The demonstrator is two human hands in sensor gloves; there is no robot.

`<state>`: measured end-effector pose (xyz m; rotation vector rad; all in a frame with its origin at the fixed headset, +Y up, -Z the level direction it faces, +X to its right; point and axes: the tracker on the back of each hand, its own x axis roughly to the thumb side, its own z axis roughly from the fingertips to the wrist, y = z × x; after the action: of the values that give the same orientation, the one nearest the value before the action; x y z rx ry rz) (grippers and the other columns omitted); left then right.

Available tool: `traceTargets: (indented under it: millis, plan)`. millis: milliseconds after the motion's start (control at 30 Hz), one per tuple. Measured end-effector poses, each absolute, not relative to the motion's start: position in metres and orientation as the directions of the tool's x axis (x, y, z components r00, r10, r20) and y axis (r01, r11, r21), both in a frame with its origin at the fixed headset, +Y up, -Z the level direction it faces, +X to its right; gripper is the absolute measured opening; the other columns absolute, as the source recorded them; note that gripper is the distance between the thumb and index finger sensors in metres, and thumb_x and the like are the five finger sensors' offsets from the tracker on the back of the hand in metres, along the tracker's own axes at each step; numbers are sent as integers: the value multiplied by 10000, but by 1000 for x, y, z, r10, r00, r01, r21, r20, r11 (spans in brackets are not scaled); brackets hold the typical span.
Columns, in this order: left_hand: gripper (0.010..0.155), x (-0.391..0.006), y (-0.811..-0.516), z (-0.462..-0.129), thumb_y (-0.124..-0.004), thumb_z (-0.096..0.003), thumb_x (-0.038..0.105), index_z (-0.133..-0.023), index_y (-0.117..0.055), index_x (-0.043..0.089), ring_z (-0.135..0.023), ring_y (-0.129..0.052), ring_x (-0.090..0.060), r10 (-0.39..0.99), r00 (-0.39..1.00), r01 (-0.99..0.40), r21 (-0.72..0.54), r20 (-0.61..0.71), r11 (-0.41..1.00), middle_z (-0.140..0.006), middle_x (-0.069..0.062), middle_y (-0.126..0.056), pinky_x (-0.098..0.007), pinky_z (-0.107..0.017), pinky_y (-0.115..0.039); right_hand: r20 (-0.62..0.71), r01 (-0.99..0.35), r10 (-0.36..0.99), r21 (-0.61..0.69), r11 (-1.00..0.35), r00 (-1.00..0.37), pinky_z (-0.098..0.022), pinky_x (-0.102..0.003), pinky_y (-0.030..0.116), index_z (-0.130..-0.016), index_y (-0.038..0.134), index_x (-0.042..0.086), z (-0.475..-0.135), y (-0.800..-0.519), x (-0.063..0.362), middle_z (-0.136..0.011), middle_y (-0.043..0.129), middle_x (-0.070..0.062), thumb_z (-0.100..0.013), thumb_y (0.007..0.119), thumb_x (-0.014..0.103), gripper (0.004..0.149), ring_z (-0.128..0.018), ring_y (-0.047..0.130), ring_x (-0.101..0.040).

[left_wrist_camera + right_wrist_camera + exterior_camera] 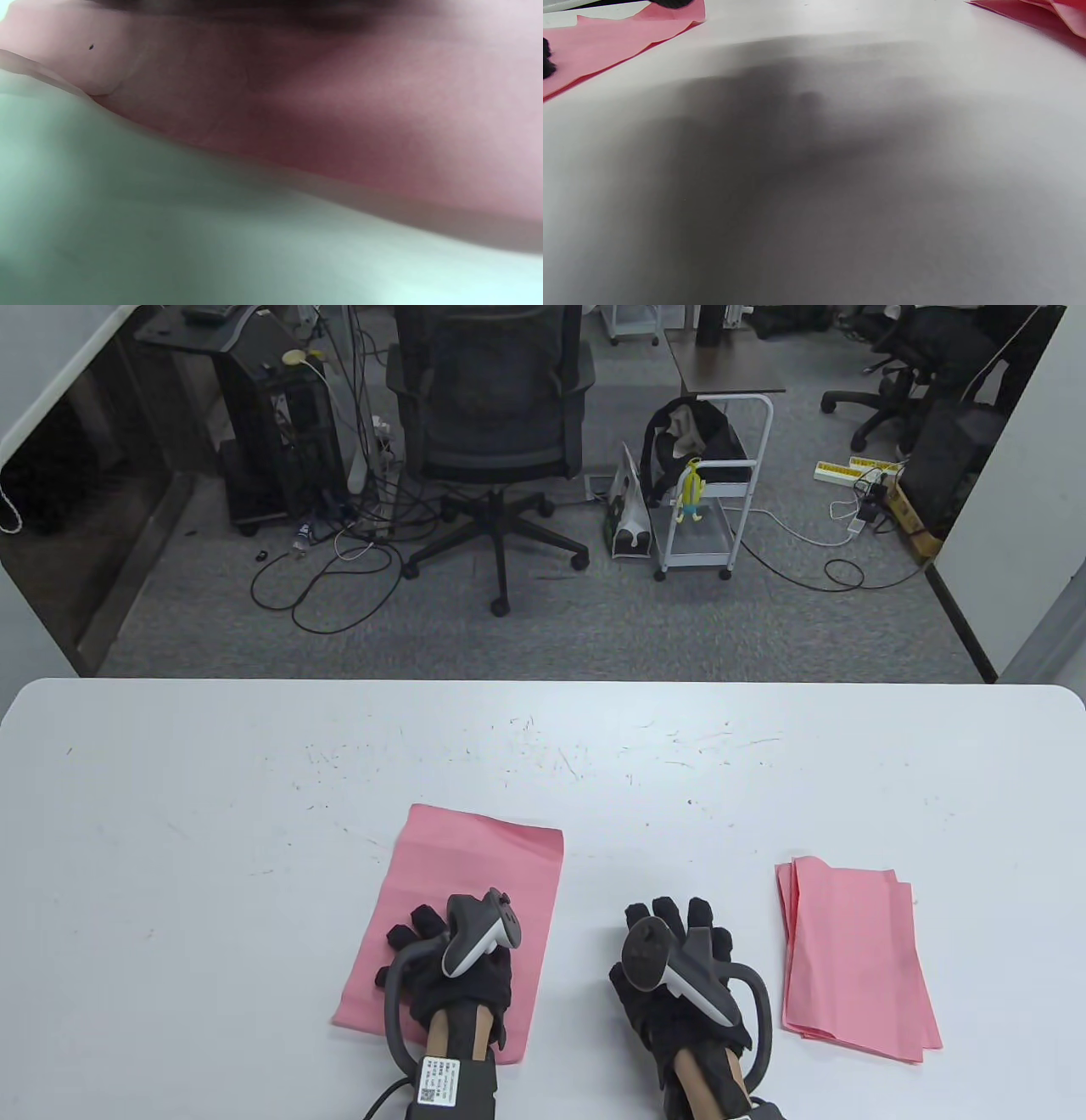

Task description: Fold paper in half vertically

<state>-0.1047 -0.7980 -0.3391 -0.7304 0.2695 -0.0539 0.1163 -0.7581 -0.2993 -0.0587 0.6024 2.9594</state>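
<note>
White table (212, 814): left hand (454, 976) rests flat on pink paper (484, 857); right hand (679, 976) flat on bare tabletop, gripping nothing.

White table (212, 814), lower half of frame; faint scratches and specks across its middle. Stack of pink sheets (857, 954) at lower right, edges uneven. Beyond the far edge, grey carpet. Black mesh office chair (492, 415) top centre on a five-star base. Dark computer stand (271, 432) upper left, loose cables (331, 585) trailing on the floor beside it. White wheeled cart (713, 492) right of centre, dark bag on top, yellow toy (691, 493) hanging from it. Power strip (853, 470) upper right.
</note>
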Motion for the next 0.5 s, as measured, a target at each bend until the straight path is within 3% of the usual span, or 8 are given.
traceTargets:
  millis: [500]
  plan:
    - [806, -38, -801, -325, -324, -603, 603, -1170, 39, 160, -1093, -137, -639, -143, 984, 36, -665, -107, 746, -1215, -296, 9, -814, -733, -443, -94, -153, 126, 394, -906, -988, -740, -625, 247, -1057, 264, 334, -300, -758, 124, -1160, 216, -36, -466, 645, 545, 734, -1038, 127, -428]
